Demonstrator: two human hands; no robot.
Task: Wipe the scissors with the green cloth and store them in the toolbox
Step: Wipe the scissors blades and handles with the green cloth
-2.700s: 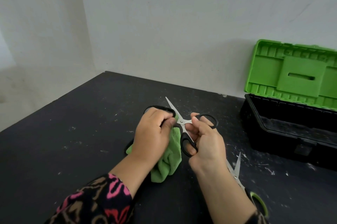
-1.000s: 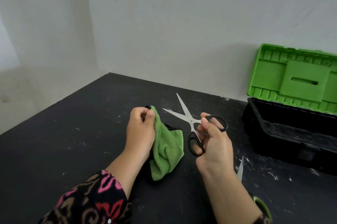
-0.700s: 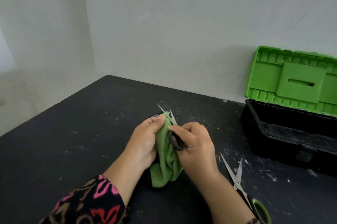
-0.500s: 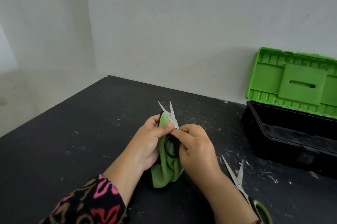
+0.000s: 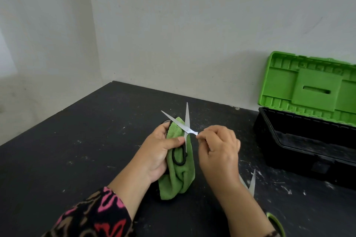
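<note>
A pair of black-handled scissors (image 5: 185, 127) is held above the black table, blades spread and pointing away from me. My left hand (image 5: 160, 149) holds the green cloth (image 5: 181, 175) and presses its thumb on one handle loop against the cloth. My right hand (image 5: 218, 148) pinches the other handle end beside the pivot; that loop is hidden in its fingers. The toolbox (image 5: 304, 152) stands open at the right, black tub, green lid upright.
A second pair of scissors (image 5: 252, 182) with a green-trimmed handle lies on the table by my right forearm, partly hidden by it. The black table (image 5: 77, 150) meets a white wall behind; its left edge runs diagonally.
The scissors went from held open in my right hand, apart from the cloth, to resting in the cloth in my left hand. The blades have spread wider in the last half second.
</note>
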